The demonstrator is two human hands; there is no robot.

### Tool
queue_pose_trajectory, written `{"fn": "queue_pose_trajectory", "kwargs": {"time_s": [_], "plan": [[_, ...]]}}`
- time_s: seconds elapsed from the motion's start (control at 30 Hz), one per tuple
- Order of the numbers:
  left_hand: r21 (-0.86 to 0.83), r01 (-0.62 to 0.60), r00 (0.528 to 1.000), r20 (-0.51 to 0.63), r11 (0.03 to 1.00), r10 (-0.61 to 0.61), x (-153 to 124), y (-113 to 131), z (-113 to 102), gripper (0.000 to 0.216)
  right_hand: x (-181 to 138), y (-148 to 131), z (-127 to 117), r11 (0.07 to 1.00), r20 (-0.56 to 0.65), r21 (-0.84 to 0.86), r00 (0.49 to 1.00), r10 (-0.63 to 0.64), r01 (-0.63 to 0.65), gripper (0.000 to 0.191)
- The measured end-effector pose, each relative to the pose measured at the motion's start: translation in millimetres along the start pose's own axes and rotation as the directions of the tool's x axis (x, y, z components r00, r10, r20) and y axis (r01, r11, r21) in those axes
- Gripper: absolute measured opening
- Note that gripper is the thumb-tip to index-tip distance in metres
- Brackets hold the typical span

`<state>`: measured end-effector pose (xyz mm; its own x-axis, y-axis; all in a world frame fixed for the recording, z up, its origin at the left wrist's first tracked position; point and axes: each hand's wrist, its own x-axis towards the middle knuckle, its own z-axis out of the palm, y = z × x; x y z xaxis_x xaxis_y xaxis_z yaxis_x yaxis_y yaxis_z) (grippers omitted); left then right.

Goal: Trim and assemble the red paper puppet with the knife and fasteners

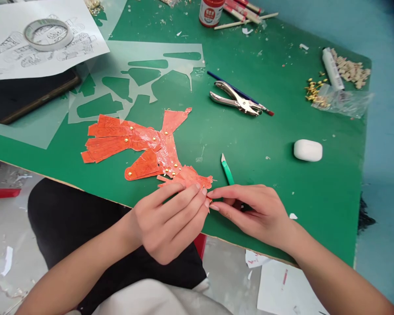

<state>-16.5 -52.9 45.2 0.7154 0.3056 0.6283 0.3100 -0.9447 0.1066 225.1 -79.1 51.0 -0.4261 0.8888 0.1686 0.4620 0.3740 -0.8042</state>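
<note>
An orange jointed paper figure [167, 148] lies near the table's front edge, its flat parts joined by brass paper fasteners. My left hand [174, 218] is closed over the figure's near end, fingers pressed together and hiding part of it. Close against those fingertips, my right hand [252, 210] pinches a small orange end of the figure between thumb and forefinger. Whatever else sits between the fingertips is hidden. Just beyond my right hand lies a green craft knife [227, 169], blade pointing away from me.
A hole punch [238, 99] and a blue paintbrush [230, 87] lie farther back. At right are a white case [307, 150] and brass fasteners [315, 91]. Cut-out clear sheet [141, 94], phone [29, 94], tape roll [47, 35] and red-labelled jar [211, 12] occupy the left and back.
</note>
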Motion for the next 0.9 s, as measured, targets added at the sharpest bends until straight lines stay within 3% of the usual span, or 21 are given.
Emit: {"fn": "queue_pose_trajectory", "kwargs": {"time_s": [0.23, 0.43, 0.6, 0.9], "plan": [[-0.035, 0.010, 0.999, 0.031, 0.999, -0.008, -3, 2, -2, 0.028, 0, 3, 0, 0.992, 0.030, 0.118, 0.999, 0.033, -0.037, 0.008], [-0.001, -0.021, 0.994, -0.103, 1.000, 0.021, -10, 1, 9, 0.030, 0, 2, 3, 0.989, -0.001, 0.145, 1.000, -0.015, 0.015, 0.007], [-0.002, -0.002, 0.997, -0.080, 1.000, 0.002, -13, 2, 9, 0.033, 0, 2, 5, 0.993, -0.002, 0.104, 0.999, -0.051, 0.051, 0.005], [-0.013, -0.008, 0.995, -0.099, 1.000, 0.007, -13, 4, 10, 0.032, 0, 7, 8, 0.976, -0.011, 0.213, 0.999, -0.035, 0.036, 0.005]]}}
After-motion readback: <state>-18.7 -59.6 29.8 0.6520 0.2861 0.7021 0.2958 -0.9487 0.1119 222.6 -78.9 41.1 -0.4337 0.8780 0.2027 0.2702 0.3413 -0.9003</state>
